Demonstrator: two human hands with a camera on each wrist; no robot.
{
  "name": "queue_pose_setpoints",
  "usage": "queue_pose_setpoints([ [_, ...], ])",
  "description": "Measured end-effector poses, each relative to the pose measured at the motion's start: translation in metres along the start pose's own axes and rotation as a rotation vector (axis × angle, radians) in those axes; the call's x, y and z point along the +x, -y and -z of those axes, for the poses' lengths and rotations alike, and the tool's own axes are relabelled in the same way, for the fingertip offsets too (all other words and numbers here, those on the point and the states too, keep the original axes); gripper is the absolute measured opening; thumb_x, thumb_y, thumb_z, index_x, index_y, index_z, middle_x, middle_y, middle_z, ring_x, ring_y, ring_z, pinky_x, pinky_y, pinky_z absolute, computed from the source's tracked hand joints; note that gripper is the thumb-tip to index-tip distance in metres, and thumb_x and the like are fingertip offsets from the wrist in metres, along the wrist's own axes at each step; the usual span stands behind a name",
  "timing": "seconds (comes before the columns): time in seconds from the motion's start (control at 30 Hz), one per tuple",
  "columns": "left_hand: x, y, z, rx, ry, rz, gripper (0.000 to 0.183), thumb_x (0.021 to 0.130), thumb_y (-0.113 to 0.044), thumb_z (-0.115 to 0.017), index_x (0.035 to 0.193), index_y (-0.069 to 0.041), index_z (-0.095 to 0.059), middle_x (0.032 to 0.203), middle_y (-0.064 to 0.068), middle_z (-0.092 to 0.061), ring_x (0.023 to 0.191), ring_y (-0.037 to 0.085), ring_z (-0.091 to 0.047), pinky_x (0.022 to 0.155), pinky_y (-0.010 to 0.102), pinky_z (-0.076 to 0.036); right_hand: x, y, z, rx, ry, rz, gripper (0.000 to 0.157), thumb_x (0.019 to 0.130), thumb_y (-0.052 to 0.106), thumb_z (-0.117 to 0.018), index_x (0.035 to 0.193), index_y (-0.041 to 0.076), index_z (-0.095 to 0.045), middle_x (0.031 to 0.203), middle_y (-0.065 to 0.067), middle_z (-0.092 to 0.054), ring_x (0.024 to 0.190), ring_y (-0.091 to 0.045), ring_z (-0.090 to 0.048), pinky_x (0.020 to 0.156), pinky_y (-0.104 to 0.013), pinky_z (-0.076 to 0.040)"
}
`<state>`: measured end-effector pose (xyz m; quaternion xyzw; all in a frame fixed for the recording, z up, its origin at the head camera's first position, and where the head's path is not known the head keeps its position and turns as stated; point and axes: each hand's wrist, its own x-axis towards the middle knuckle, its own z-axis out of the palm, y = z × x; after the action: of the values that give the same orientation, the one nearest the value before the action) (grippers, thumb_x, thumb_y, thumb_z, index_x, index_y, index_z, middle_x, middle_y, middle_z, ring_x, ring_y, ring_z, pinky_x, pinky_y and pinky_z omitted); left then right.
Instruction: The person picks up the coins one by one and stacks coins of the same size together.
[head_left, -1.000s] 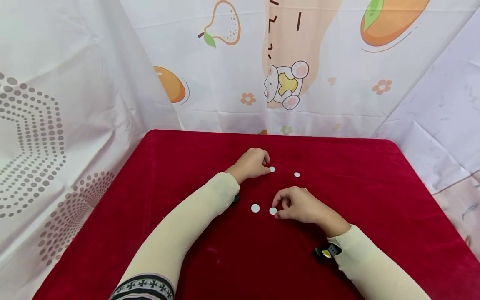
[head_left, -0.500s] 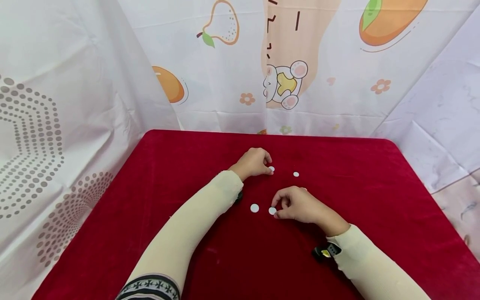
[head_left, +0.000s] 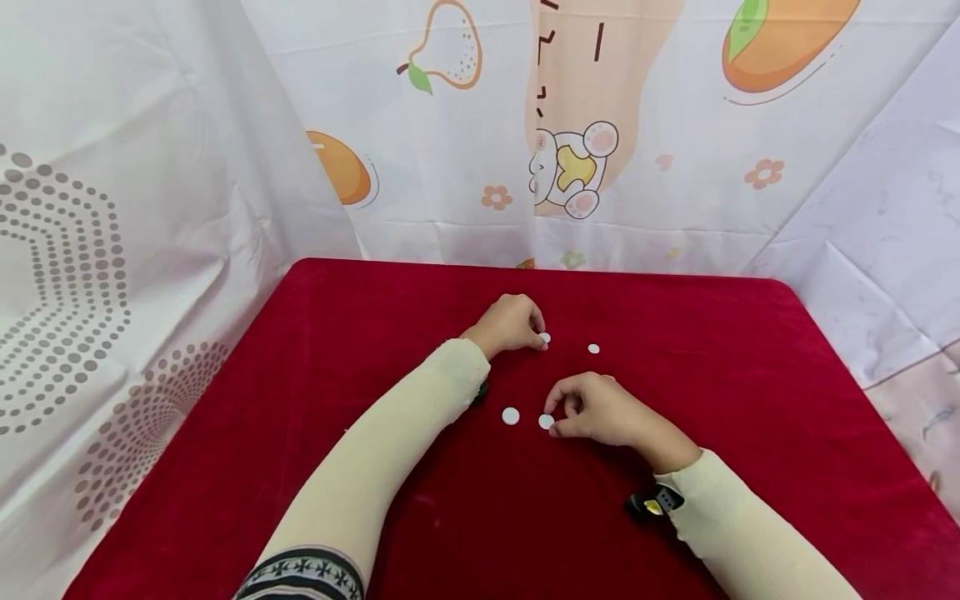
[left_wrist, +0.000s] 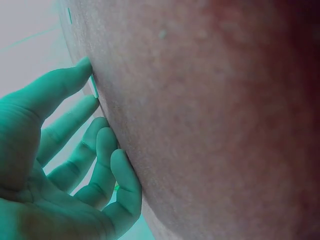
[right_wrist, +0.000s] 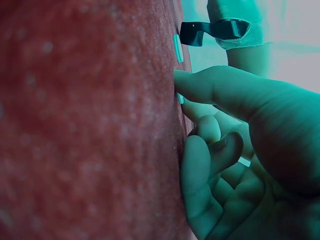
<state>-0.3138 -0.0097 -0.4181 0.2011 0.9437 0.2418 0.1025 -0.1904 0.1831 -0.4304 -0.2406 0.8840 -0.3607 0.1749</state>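
Observation:
My left hand (head_left: 510, 323) pinches a small flat white disc (head_left: 545, 338) on the red cloth by its edges, thumb at the near side. In the left wrist view this disc (left_wrist: 94, 86) shows edge-on between thumb and index finger, the other fingers loosely bent against the cloth. Nearer the front, my right hand (head_left: 598, 410) has thumb and index finger round a second white disc (head_left: 546, 422). The right wrist view shows that disc (right_wrist: 180, 98) partly behind the thumb, flat at the cloth. Just left of it lies another white disc (head_left: 511, 416), untouched.
One more white disc (head_left: 594, 348) lies beyond the right hand. A pale edge (head_left: 611, 378) peeks out behind that hand's knuckles. The red cloth (head_left: 675, 333) covers the whole table, and printed white curtains (head_left: 450, 167) hang behind it and along both sides.
The left hand has shifted slightly to the right, and its thumb has come over the near edge of its disc. The right hand and the other discs stay where they were.

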Motion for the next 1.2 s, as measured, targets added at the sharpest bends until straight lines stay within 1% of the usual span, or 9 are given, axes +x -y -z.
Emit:
queue_pose_setpoints([
  [0.3, 0.0009, -0.0031, 0.0002, 0.016, 0.006, 0.005, 0.020, 0.085, -0.029, -0.088, 0.099, -0.018, -0.079, 0.090, -0.007, -0.070, 0.085, 0.013, -0.062, 0.078, 0.028, -0.054, -0.0003, -0.0004, -0.0003, -0.001, 0.001, -0.006, 0.016, 0.083, 0.020, -0.086, 0.092, 0.026, -0.074, 0.060, 0.006, -0.057, 0.054, -0.006, -0.050, 0.057, -0.025, -0.045],
  [0.6, 0.0030, -0.0056, -0.0002, 0.001, 0.003, 0.014, 0.011, 0.085, -0.026, -0.087, 0.088, -0.021, -0.079, 0.083, -0.008, -0.070, 0.083, 0.013, -0.063, 0.077, 0.029, -0.054, -0.0003, -0.0009, 0.0000, -0.001, -0.001, 0.003, 0.017, 0.083, 0.020, -0.087, 0.093, 0.026, -0.074, 0.060, 0.006, -0.057, 0.054, -0.006, -0.050, 0.057, -0.024, -0.045],
  [0.7, 0.0017, -0.0063, 0.0007, -0.002, 0.007, 0.025, 0.012, 0.085, -0.027, -0.087, 0.090, -0.020, -0.079, 0.084, -0.007, -0.070, 0.084, 0.014, -0.063, 0.078, 0.029, -0.054, -0.0003, -0.0011, 0.0000, 0.004, 0.000, 0.003, 0.017, 0.083, 0.020, -0.087, 0.093, 0.025, -0.074, 0.060, 0.005, -0.057, 0.054, -0.006, -0.050, 0.057, -0.024, -0.045],
  [0.87, 0.0016, -0.0028, 0.0020, -0.040, 0.018, 0.029, 0.016, 0.084, -0.027, -0.088, 0.093, -0.019, -0.079, 0.086, -0.007, -0.070, 0.085, 0.014, -0.064, 0.078, 0.030, -0.055, 0.0002, -0.0022, -0.0004, 0.008, 0.003, 0.006, 0.016, 0.084, 0.021, -0.086, 0.094, 0.026, -0.074, 0.061, 0.005, -0.058, 0.054, -0.007, -0.050, 0.056, -0.025, -0.045],
  [1.0, 0.0048, 0.0012, 0.0020, -0.054, 0.025, 0.022, 0.015, 0.083, -0.027, -0.089, 0.091, -0.020, -0.079, 0.085, -0.008, -0.071, 0.086, 0.012, -0.063, 0.077, 0.029, -0.056, 0.0003, -0.0020, -0.0004, 0.004, 0.000, 0.004, 0.017, 0.084, 0.022, -0.086, 0.094, 0.026, -0.074, 0.062, 0.005, -0.058, 0.054, -0.007, -0.051, 0.056, -0.025, -0.046],
  [1.2, 0.0051, 0.0012, 0.0007, -0.051, 0.018, 0.016, 0.013, 0.083, -0.027, -0.089, 0.089, -0.020, -0.080, 0.086, -0.008, -0.072, 0.087, 0.013, -0.063, 0.077, 0.030, -0.056, -0.0005, -0.0018, -0.0007, 0.004, -0.001, -0.005, 0.017, 0.083, 0.022, -0.087, 0.094, 0.026, -0.074, 0.062, 0.005, -0.059, 0.054, -0.007, -0.051, 0.057, -0.025, -0.046],
])
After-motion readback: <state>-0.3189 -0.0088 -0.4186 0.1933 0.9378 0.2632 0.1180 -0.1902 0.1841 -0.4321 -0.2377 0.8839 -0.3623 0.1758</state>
